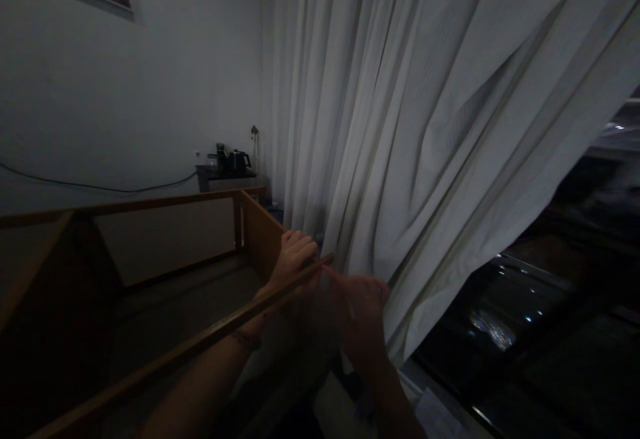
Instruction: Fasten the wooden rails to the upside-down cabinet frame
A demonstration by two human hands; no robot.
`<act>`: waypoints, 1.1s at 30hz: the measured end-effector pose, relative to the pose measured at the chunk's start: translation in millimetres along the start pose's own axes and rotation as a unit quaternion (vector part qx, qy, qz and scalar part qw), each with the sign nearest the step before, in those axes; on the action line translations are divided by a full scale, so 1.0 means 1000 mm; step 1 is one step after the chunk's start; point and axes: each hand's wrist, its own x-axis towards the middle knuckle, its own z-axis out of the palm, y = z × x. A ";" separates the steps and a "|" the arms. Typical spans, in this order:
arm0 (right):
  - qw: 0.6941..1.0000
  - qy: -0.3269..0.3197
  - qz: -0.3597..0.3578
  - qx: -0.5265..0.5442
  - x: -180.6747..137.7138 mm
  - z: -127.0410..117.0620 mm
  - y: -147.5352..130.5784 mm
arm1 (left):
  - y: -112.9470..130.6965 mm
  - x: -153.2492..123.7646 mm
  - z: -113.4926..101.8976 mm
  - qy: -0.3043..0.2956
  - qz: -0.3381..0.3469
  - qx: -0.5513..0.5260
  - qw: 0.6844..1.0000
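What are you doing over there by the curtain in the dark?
A person stands in a dim room beside a long white curtain. Their left hand rests curled on the corner of a wooden frame, and their right hand is raised just beside it, close to the curtain's lower edge. Something thin and pink seems to run between the two hands, but it is too dark to tell what it is. Farther back, a kettle sits on a small table against the wall.
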 end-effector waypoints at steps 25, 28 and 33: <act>0.964 0.021 0.096 0.246 -0.013 0.008 0.013 | 0.006 0.003 -0.007 -0.038 -0.032 -0.017 0.999; 0.966 0.019 0.109 0.232 -0.013 0.004 0.011 | 0.005 0.002 -0.006 -0.046 -0.035 -0.013 0.998; 0.989 0.009 -0.023 0.145 -0.011 -0.001 0.023 | 0.002 0.000 -0.002 -0.010 -0.017 -0.012 1.000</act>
